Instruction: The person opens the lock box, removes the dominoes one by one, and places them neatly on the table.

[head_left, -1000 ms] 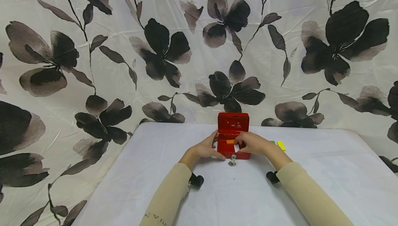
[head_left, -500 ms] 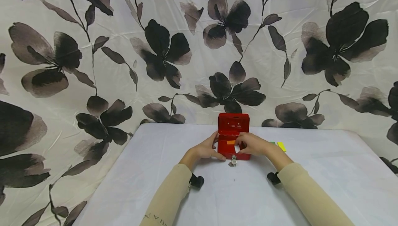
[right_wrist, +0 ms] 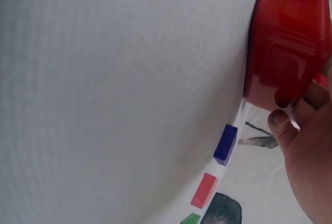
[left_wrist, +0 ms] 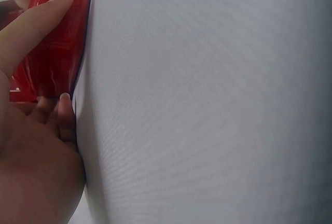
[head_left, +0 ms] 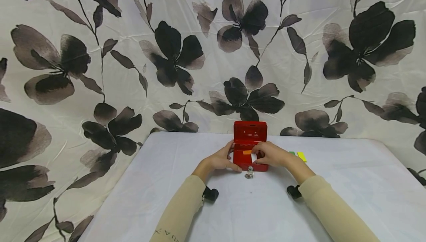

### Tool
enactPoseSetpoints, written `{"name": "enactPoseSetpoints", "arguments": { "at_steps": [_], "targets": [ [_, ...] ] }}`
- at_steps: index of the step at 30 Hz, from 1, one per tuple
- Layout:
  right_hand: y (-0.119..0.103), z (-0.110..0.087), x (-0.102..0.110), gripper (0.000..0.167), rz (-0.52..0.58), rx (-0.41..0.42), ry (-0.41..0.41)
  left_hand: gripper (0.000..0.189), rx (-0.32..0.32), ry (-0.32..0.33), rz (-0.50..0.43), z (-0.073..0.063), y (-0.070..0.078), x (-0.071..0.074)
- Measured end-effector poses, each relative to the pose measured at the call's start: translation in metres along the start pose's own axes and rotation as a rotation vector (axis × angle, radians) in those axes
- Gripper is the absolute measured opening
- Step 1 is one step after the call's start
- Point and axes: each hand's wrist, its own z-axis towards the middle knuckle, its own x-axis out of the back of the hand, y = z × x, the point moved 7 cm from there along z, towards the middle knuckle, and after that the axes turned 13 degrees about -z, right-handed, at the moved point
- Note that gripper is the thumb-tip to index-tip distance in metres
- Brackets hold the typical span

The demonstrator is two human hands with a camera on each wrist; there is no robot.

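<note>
A red metal cash box (head_left: pixel 241 160) stands on the white-covered table with its lid (head_left: pixel 250 131) raised. My left hand (head_left: pixel 219 159) holds its left side, the thumb lying along the front wall and the fingers round the side. Over the box's right part, my right hand (head_left: pixel 271 154) pinches a small white piece (head_left: pixel 254 158), partly hidden by the fingers. An orange block (head_left: pixel 247 152) lies inside. Keys (head_left: pixel 249 174) hang at the front lock. In the right wrist view, the little finger of the right hand (right_wrist: pixel 314 146) is beside the box's outer wall (right_wrist: pixel 288 42).
Right of the box lie small coloured blocks: blue (right_wrist: pixel 226 144), red (right_wrist: pixel 204 191), green (head_left: pixel 292 153) and yellow (head_left: pixel 301 156). A cloth with dark flowers (head_left: pixel 239 23) hangs behind the table's far edge. Black wrist cameras (head_left: pixel 210 194) sit below both hands.
Almost nothing differs. Both hands keep their places at the box, and the white piece stays between the right fingers with at most a slight shift.
</note>
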Motion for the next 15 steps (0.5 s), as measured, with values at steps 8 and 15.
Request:
{"name": "enactPoseSetpoints", "arguments": {
  "at_steps": [8, 15],
  "targets": [
    [-0.0008, -0.0025, 0.002, 0.04, 0.011, 0.004, 0.003, 0.117, 0.0, -0.002, 0.002, -0.0007, 0.0005, 0.0002],
    [-0.0031, -0.0063, 0.0072, 0.039, 0.033, 0.014, 0.029, 0.117, 0.007, 0.001, -0.003, -0.0004, 0.0, 0.0001]
  ]
}}
